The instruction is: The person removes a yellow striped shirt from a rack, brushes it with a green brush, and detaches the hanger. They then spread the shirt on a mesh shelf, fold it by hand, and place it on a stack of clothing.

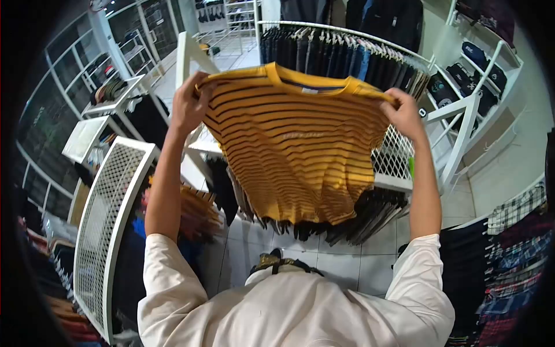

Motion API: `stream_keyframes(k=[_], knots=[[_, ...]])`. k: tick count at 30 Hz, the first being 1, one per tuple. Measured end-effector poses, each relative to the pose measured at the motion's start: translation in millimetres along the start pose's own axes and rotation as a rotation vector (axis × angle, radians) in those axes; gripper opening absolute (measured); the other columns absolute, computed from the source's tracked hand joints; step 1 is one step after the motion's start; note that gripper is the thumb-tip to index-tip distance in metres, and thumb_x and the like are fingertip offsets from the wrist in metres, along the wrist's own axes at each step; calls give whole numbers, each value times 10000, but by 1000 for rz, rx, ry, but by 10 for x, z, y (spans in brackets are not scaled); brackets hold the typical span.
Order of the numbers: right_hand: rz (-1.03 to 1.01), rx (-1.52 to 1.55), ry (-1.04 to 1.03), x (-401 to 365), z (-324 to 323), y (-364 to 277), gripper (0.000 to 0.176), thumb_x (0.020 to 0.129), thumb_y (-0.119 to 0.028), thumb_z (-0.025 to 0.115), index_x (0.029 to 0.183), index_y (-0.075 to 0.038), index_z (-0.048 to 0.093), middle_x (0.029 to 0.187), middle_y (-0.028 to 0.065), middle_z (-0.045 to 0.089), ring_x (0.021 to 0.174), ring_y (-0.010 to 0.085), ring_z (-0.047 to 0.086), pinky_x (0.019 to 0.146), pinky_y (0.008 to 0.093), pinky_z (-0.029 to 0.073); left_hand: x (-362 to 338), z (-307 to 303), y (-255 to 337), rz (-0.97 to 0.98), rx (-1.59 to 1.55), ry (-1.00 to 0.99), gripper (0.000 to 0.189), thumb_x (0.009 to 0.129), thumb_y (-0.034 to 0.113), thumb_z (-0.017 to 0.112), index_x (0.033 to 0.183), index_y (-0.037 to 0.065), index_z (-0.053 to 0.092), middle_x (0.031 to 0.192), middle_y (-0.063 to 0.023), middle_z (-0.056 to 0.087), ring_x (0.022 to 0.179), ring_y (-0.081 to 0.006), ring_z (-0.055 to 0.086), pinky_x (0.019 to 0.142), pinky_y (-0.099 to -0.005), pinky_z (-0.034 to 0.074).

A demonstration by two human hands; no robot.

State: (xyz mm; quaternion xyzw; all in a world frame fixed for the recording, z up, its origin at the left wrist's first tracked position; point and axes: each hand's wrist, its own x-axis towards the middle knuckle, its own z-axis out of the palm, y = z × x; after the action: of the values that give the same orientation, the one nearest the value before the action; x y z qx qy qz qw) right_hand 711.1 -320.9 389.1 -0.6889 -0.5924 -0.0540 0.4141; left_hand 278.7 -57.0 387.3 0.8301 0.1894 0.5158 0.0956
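Observation:
A yellow T-shirt (295,144) with dark stripes hangs spread out in front of me, its neckline at the top and a small pale label inside the collar. My left hand (192,103) is closed on one shoulder of it. On the other shoulder, my right hand (403,114) pinches the cloth between thumb and fingers. Faint lettering runs across the chest. The lower hem hangs loose, in front of a white rack with dark garments below.
Behind the shirt, a curved white rail (347,36) carries many dark trousers. A white mesh-topped rack (107,214) stands at left. Caps (474,53) sit on shelves at right. Plaid shirts (514,272) hang at lower right. The floor (338,269) is pale tile.

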Motion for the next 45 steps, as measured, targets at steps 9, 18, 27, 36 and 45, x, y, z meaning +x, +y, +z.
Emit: stream_keyframes(k=[9, 18, 27, 36, 45], knots=[[-160, 75, 121, -500, -507, -705, 140, 936, -125, 682, 1008, -6, 667, 942, 137, 707, 852, 229, 698, 809, 355, 533, -499, -760, 792, -133, -19, -60, 258, 968, 244, 705, 1039, -2, 670, 818, -68, 692, 744, -108, 616, 679, -313, 505], [-87, 93, 45, -1178, -793, -698, 136, 976, -143, 644, 1011, -12, 659, 919, 67, 682, 850, 129, 629, 809, 286, 495, -558, -584, 547, -128, 415, -607, 281, 855, 196, 775, 1063, 9, 747, 892, -83, 730, 783, -256, 699, 746, -357, 567], [24, 470, -914, -2251, -594, -1128, 264, 891, -159, 771, 1076, 10, 691, 917, 10, 687, 889, 91, 637, 798, 273, 523, -340, 23, 1275, -319, 536, -206, 335, 1033, 202, 531, 1331, 148, 676, 1027, -157, 749, 939, -191, 713, 733, -330, 579], [116, 611, -160, -1847, 529, -1205, 569, 893, -143, 802, 1381, -6, 542, 1273, 108, 634, 1149, 185, 626, 914, 334, 551, -439, 30, 1733, -452, -1373, -500, 315, 992, 131, 624, 1275, 6, 685, 1095, -80, 726, 896, -104, 696, 779, -237, 599], [51, 1486, 74, -1240, 933, -1416, 171, 1012, -34, 593, 1158, -25, 683, 1022, 21, 713, 945, 98, 676, 868, 257, 549, -261, -294, 2106, -283, -1392, -451, 644, 967, 299, 462, 1393, -183, 480, 1280, -196, 656, 1130, -232, 658, 988, -319, 535]])
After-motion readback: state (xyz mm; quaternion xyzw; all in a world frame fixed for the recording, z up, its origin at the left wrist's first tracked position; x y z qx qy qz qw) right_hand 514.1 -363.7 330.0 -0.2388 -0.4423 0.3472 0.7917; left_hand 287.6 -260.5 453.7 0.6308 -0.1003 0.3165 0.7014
